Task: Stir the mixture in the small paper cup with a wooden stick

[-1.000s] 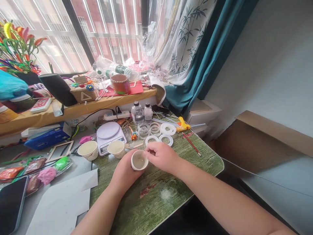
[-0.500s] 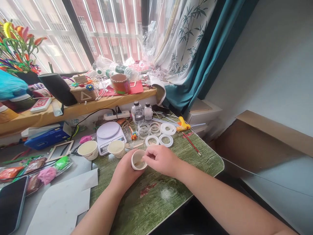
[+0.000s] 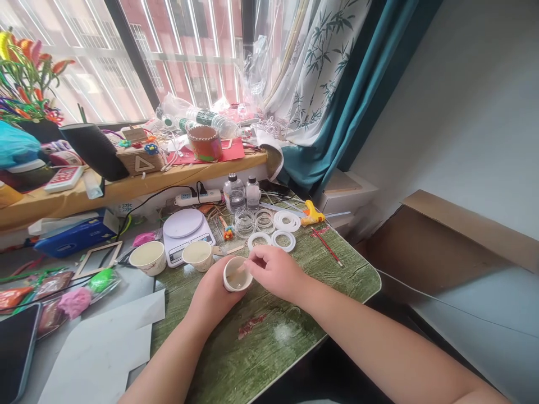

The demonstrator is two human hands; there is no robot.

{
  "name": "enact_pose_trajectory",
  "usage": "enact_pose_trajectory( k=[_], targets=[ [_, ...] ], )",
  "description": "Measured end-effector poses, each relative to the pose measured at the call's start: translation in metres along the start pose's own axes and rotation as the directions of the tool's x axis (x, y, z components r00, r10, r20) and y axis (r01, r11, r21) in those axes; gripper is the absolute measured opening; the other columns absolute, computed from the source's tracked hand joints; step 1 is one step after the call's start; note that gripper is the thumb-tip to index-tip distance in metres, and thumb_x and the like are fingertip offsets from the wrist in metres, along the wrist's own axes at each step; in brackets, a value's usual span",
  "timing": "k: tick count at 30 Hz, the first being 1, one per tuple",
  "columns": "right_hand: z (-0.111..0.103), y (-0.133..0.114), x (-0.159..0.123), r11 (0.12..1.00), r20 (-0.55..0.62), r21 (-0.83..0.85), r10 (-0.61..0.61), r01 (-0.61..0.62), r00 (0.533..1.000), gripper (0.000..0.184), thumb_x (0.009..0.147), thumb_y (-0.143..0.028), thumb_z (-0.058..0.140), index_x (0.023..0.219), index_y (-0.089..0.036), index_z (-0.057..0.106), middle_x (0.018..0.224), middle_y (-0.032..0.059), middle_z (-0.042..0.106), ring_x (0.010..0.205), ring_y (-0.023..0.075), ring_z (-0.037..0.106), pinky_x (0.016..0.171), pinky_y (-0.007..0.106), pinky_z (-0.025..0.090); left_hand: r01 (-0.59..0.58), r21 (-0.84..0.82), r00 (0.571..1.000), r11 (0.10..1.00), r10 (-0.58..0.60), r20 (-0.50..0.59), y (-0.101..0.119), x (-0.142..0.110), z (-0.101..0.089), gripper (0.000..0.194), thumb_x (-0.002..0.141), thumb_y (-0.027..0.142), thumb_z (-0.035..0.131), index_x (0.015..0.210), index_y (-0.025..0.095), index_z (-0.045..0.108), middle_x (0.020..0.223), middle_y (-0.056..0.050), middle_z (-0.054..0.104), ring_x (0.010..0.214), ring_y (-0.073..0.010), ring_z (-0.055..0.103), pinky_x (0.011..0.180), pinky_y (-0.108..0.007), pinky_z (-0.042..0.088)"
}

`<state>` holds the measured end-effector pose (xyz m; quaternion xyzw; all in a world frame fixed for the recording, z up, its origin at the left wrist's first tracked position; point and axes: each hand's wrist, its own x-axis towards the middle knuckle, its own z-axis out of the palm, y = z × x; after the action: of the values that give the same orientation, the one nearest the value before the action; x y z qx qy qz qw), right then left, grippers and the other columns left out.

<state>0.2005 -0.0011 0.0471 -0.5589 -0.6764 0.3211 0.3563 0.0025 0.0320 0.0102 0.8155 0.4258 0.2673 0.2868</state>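
The right thumb and forefinger [image 3: 254,265] were pressed together on the upper end of a thin brownish stick [image 3: 241,270], which slanted down into a small white cup [image 3: 232,265]. A second earlier the stick hardly showed inside the rim; now it was plain to see, lying across the opening above what looked like a pale liquid. The right hand [image 3: 275,273] stayed close by the cup's right edge.

The left hand [image 3: 214,287] was curled around the cup's outer side, its grip unchanged, holding it over the green table [image 3: 219,365] and tipped toward the viewer. Just beyond that hand stood a paper cup [image 3: 204,262], with a white scale [image 3: 183,223] behind it and another paper cup farther left. White rings [image 3: 288,221] lay past the right hand, a yellow glue gun [image 3: 312,213] beside them. The whole scene had slid slightly leftward in view.
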Motion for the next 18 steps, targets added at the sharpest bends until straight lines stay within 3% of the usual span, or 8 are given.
enact_pose_trajectory(
  k=[10,18],
  targets=[
    [0.0006,0.0004,0.0027,0.985,-0.045,-0.155,-0.079,0.071,0.996,0.023,0.093,-0.019,0.064,0.072,-0.019,0.055,0.072,-0.0020,0.056,0.069,0.0128,0.048,0.062,0.026,0.030,-0.006,-0.001,1.000,1.000,0.006,-0.002,-0.0012,-0.0001,-0.0001,0.034,0.084,0.028,0.075,0.117,0.026,0.066,0.113,-0.004,0.077,0.097,-0.0255,0.074,0.082,-0.037,0.059],
    [0.0001,0.0005,0.0011,0.997,0.000,-0.064,-0.043,0.043,0.999,0.022,0.093,-0.023,0.064,0.073,-0.019,0.058,0.070,-0.0031,0.056,0.066,0.0122,0.049,0.061,0.025,0.032,-0.013,-0.009,1.000,1.000,0.013,-0.008,0.0006,0.0000,-0.0003,0.034,0.084,0.029,0.075,0.117,0.026,0.066,0.111,-0.004,0.077,0.096,-0.0257,0.073,0.081,-0.038,0.059]
  ],
)
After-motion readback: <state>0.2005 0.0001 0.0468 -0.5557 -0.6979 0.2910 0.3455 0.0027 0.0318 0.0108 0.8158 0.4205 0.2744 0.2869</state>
